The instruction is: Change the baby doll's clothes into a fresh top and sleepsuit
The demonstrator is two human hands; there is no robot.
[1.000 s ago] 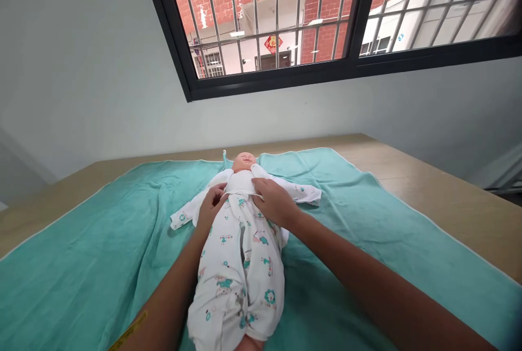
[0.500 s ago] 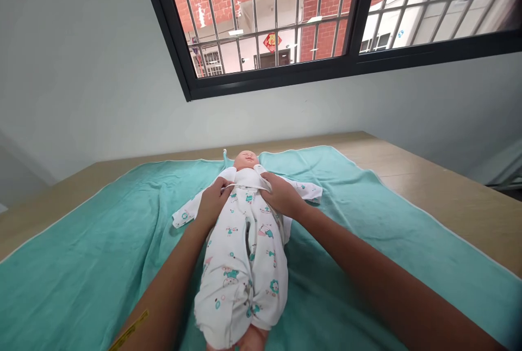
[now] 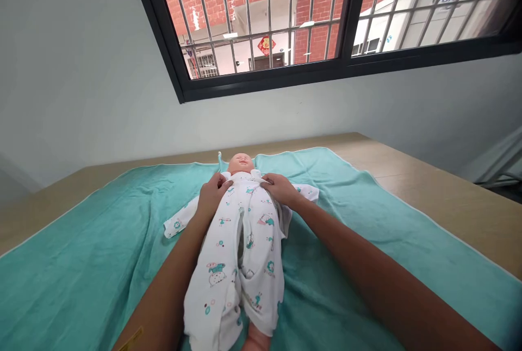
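Observation:
A baby doll (image 3: pixel 241 163) lies on its back on a teal blanket (image 3: pixel 326 264), head toward the window. White printed baby pants (image 3: pixel 253 237) cover its legs and belly, with a gap along the crotch, and one foot (image 3: pixel 256 339) shows below the hem. My left hand (image 3: pixel 214 192) is closed on the pants' waist at the left, thumb on top. At the right, my right hand (image 3: pixel 281 188) pinches the same waist edge. The white top's sleeves (image 3: pixel 179 221) lie spread out on either side. Part of the waistband is hidden beneath my fingers.
The blanket covers a light wooden table (image 3: pixel 411 188) set against a white wall (image 3: pixel 261 117). Above it is a dark-framed window (image 3: pixel 265 82) with metal bars. A metal frame (image 3: pixel 505 171) stands beyond the table's right edge.
Both hands have drawn the pants' waist higher toward the doll's neck, covering the white strip of top seen before. The pant legs have risen and spread. The view has shifted slightly.

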